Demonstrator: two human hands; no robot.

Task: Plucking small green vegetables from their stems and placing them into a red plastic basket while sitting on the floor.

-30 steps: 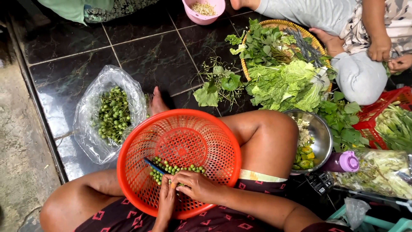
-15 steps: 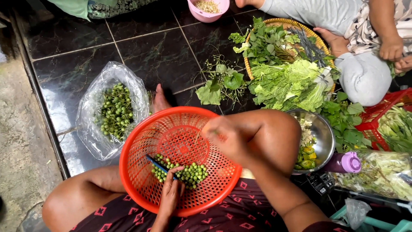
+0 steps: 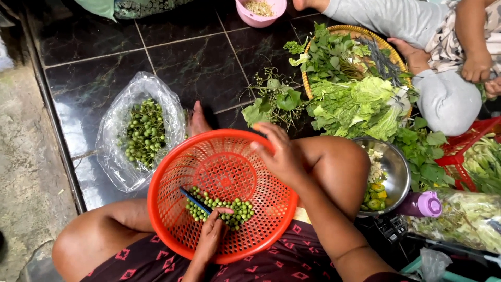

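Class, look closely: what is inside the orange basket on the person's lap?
Inside the orange basket lie small green berries and a dark blue-handled tool. The left hand covers some berries.

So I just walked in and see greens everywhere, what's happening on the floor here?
A seated person has an orange perforated basket on their lap. Their left hand rests on a pile of small green berries inside it, beside a dark-handled tool. Their right hand hovers over the basket's rim. A clear bag with stemmed berries lies nearby, and another person sits by a woven tray of leafy greens.
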